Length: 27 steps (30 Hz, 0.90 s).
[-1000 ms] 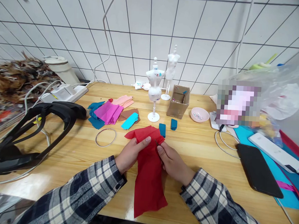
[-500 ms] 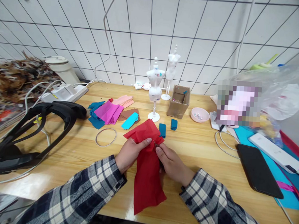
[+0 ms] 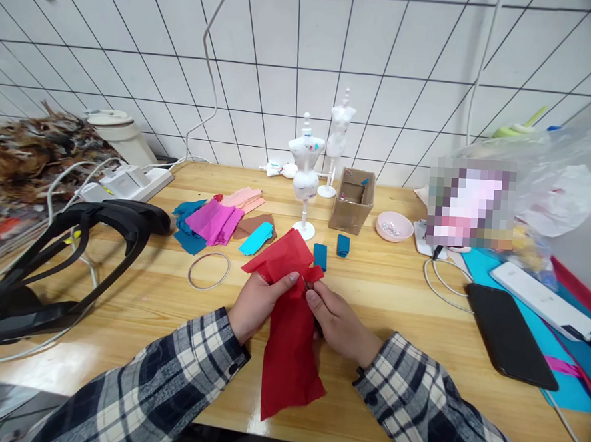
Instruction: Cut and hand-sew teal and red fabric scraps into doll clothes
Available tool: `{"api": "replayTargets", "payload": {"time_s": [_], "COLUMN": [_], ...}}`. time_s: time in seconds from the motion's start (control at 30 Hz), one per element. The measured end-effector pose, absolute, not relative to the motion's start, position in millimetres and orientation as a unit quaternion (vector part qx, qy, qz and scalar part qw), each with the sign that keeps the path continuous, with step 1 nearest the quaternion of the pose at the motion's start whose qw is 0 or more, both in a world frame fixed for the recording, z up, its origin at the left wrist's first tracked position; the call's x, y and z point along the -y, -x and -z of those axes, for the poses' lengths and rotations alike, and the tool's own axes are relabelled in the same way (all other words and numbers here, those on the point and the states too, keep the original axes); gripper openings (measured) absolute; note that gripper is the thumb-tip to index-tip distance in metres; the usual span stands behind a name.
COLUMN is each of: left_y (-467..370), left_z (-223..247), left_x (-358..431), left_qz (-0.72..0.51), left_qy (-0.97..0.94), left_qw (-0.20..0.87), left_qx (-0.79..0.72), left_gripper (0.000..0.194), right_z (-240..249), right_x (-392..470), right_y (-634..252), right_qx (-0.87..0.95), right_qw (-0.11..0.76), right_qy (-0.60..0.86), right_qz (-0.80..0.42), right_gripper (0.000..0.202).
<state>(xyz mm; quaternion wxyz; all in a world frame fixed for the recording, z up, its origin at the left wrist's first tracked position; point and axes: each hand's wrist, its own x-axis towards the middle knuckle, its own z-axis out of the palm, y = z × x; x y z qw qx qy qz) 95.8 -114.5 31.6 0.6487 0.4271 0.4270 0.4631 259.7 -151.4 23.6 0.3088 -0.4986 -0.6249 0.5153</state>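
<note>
Red cloth (image 3: 293, 354) is held over the table (image 3: 193, 335), w/ long axis running near to far, longer end pointing to the near edge, btwn the L hand (image 3: 261, 301), its upper part pinched there, & the R hand (image 3: 340, 315), by which a thin tool (image 3: 305, 284), mostly hidden, is gripped.

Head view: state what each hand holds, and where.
Left hand: red cloth, gripped near its far end. Right hand: thin dark tool; its held part is hidden.
</note>
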Motion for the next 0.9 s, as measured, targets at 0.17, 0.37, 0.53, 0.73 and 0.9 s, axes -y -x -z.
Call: {"api": "replayTargets", "payload": {"time_s": [0.17, 0.37, 0.53, 0.73, 0.9], "left_y": [-95.8, -94.7, -95.2, -94.3, -96.0], "left_z": [-32.1, -30.7, -30.0, -29.2, -29.9], "left_x": [115.2, 114.8, 114.8, 115.7, 115.4], "left_qz": [-0.437, -0.441, -0.465, -0.465, -0.485], "left_qy": [-0.478, -0.471, -0.457, -0.469, -0.468], "left_qw": [0.611, 0.626, 0.613, 0.613, 0.605], "left_qx": [-0.455, -0.437, -0.446, -0.433, -0.423], "left_gripper": [0.036, 0.036, 0.031, 0.034, 0.037], "right_z": [-25.0, -27.8, -27.3, -24.5, -25.3], "right_x": [150.2, 149.3, 150.2, 150.0, 149.2], "right_y": [-259.6, -259.3, -259.6, -259.6, -259.3], "right_qx": [0.658, 0.651, 0.649, 0.65, 0.652], "right_qw": [0.34, 0.361, 0.334, 0.353, 0.352], "right_qy": [0.481, 0.472, 0.474, 0.48, 0.468], "right_qz": [-0.469, -0.472, -0.492, -0.471, -0.481], "right_gripper": [0.028, 0.028, 0.031, 0.031, 0.033]}}
